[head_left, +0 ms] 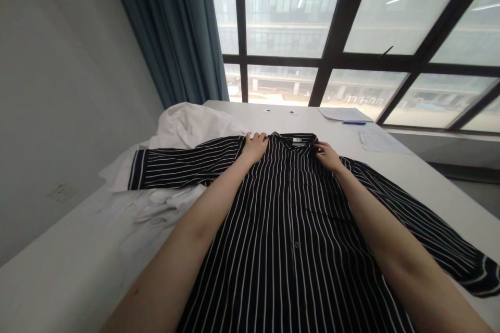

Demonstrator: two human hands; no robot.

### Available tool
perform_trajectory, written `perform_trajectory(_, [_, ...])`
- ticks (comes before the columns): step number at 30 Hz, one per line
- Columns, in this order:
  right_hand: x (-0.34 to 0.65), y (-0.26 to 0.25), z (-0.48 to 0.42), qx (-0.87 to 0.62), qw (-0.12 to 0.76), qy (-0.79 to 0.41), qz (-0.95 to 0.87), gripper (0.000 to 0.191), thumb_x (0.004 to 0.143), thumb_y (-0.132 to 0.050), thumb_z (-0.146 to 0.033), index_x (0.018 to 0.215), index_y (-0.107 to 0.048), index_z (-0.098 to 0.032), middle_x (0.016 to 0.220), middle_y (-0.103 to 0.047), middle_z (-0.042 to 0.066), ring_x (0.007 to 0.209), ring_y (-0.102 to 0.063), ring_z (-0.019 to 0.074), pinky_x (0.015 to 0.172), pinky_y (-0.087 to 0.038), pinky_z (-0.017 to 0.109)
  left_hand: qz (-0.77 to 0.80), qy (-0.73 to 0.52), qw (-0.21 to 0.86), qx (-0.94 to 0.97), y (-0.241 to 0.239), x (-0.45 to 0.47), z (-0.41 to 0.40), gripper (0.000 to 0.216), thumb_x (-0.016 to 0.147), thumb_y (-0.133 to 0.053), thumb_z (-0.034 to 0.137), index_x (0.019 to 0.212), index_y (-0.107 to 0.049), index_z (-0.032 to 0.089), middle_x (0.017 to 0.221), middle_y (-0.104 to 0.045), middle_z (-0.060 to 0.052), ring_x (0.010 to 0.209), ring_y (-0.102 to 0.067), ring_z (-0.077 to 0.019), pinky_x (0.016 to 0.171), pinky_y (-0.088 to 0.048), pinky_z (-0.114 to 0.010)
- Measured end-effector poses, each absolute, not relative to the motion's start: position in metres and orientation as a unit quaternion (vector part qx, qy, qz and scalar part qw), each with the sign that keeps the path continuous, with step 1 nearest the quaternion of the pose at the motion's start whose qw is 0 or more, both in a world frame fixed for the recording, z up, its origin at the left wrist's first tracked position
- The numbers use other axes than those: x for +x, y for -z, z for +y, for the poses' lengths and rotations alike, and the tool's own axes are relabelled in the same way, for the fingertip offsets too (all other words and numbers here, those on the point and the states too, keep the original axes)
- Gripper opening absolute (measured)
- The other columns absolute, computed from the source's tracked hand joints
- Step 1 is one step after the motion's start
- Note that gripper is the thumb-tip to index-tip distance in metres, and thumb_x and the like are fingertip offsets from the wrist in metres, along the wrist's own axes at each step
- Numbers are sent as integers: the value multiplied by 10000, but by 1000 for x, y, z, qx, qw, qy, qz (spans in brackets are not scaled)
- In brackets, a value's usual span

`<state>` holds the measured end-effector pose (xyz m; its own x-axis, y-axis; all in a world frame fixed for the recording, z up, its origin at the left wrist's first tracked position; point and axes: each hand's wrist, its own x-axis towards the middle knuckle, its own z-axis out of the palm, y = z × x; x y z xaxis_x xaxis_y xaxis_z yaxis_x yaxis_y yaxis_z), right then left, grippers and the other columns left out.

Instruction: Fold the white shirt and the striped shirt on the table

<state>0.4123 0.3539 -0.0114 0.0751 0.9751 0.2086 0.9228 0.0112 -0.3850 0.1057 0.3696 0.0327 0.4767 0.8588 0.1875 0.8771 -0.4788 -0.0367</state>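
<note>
A black shirt [273,229] with thin white stripes lies front side up on the white table, buttons down its middle. Its collar [294,140] points toward the window. The sleeve on the left [175,166] is spread out sideways; the one on the right [417,213] slants down to the right. At the shoulder left of the collar, my left hand [255,146] grips the fabric with bent fingers. My right hand [327,156] pinches the cloth just right of the collar, its fingertips partly hidden by the hand.
White cloth [187,127] lies bunched under and behind the left sleeve. Paper sheets [346,113] and a blue pen [354,123] rest at the back right. The table [425,177] meets a wall on the left; a blue curtain [179,31] and windows stand behind.
</note>
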Motion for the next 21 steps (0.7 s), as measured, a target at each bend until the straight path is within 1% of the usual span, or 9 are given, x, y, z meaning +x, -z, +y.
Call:
perform_trajectory(2, [405,14,355,-710,198,-52,-674,542,808,-524,-216,1350,-537,-183,1488,-420,130,1256,-497,286,1004,-428,445,-523,64,67,-847,-31,112,369,507,848,-412,13,1297,-560,194,1534,-328,-127,1406,-256,-307,1127,-99,-564])
perform_trajectory(4, [395,16,352,-715,180,-42,-674,510,817,-543,-241,1326,-550,-203,1480,-427,142,1295,-451,329,1015,-396,525,-532,57,66,-842,-28,118,367,452,864,-414,35,1249,-594,190,1536,-328,-125,1418,-239,-316,1127,-102,-572])
perform_trajectory(6, [383,19,346,-713,173,-27,-679,431,853,-507,-237,1277,-579,-210,1458,-454,141,1298,-444,333,1031,-359,553,-526,54,65,-846,-23,125,363,409,903,-374,65,1207,-621,183,1502,-385,-123,1397,-289,-290,1141,-103,-532])
perform_trajectory(8, [372,22,338,-707,176,-7,-685,385,898,-436,-217,1253,-584,-201,1425,-489,143,1302,-436,314,1054,-326,538,-509,44,56,-858,-18,131,359,383,946,-344,129,1194,-633,176,1423,-485,-126,1332,-396,-259,1144,-144,-471])
perform_trajectory(11, [358,28,331,-700,176,8,-692,366,941,-375,-234,1243,-578,-196,1365,-547,150,1294,-436,299,1058,-311,523,-495,11,28,-869,-8,137,357,400,971,-395,371,1260,-601,186,1333,-576,-135,1245,-498,-276,1107,-247,-452])
perform_trajectory(13, [353,32,331,-701,168,4,-693,367,956,-381,-296,1263,-560,-208,1379,-542,144,1294,-433,303,1049,-310,543,-499,-7,14,-866,-1,137,358,536,949,-395,529,1357,-526,207,1398,-530,-138,1296,-459,-305,1109,-247,-477])
perform_trajectory(15, [353,35,334,-703,158,-4,-694,392,960,-391,-362,1302,-529,-231,1422,-511,121,1309,-421,299,1046,-307,562,-506,-14,7,-862,6,135,361,621,943,-343,600,1435,-436,232,1487,-435,-125,1376,-371,-309,1135,-199,-488])
perform_trajectory(18, [362,32,335,-704,153,-6,-693,416,962,-389,-385,1339,-497,-246,1444,-494,90,1322,-415,264,1067,-301,525,-509,-14,1,-861,11,129,365,660,950,-288,620,1475,-375,228,1535,-361,-121,1422,-301,-298,1156,-157,-482])
perform_trajectory(21, [380,27,328,-724,157,9,-672,403,962,-367,-342,1303,-531,-203,1395,-534,120,1294,-447,260,1067,-307,500,-505,2,4,-863,11,125,363,651,963,-297,595,1466,-392,194,1532,-358,-146,1419,-307,-305,1157,-160,-485])
